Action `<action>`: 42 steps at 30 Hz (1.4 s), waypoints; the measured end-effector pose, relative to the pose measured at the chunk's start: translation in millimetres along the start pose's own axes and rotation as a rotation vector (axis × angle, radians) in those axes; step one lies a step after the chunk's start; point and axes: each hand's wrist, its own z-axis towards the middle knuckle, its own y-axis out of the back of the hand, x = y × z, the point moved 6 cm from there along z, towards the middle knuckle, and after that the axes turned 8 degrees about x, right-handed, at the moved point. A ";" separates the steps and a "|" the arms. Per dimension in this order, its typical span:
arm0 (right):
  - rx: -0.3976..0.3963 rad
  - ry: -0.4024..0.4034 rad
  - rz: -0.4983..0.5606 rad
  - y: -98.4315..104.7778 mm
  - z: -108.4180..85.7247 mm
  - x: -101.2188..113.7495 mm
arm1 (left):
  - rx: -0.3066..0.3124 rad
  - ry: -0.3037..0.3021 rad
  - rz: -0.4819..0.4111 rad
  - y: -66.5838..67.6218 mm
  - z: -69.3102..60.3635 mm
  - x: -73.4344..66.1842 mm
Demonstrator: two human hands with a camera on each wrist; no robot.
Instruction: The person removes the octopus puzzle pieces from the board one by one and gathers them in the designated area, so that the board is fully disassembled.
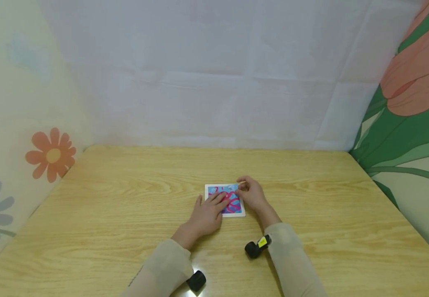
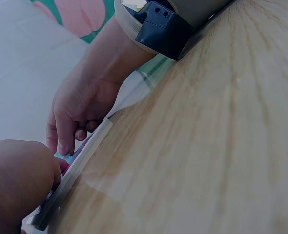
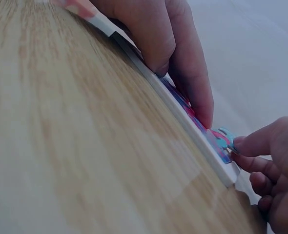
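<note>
A small square jigsaw puzzle (image 1: 233,209) in a white frame lies flat on the wooden table, with a pink figure on blue and purple. My left hand (image 1: 207,213) rests across its left and middle part, fingers spread fairly straight, hiding some of the picture. At the upper right corner, my right hand (image 1: 253,194) pinches a small blue and pink puzzle piece (image 3: 225,138) between thumb and index finger. That piece is tilted up from the board in the right wrist view. The right hand's other fingers (image 3: 261,184) are curled.
The pale wood tabletop (image 1: 125,181) extends around the puzzle. A white cloth (image 1: 214,74) hangs behind the table. Walls with painted flowers (image 1: 53,155) stand at both sides. Black wrist cameras (image 1: 253,250) sit on both sleeves.
</note>
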 end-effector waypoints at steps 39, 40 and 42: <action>-0.075 -0.077 0.229 34.6 4.2 -39.6 | 0.095 0.031 -0.006 0.9 0.0 -3.2; -0.073 -0.071 0.233 37.7 6.7 -47.0 | 0.092 0.026 -0.006 0.9 0.2 -3.3; -0.069 -0.081 0.233 43.9 11.8 -61.8 | 0.087 0.018 -0.004 1.1 0.6 -3.3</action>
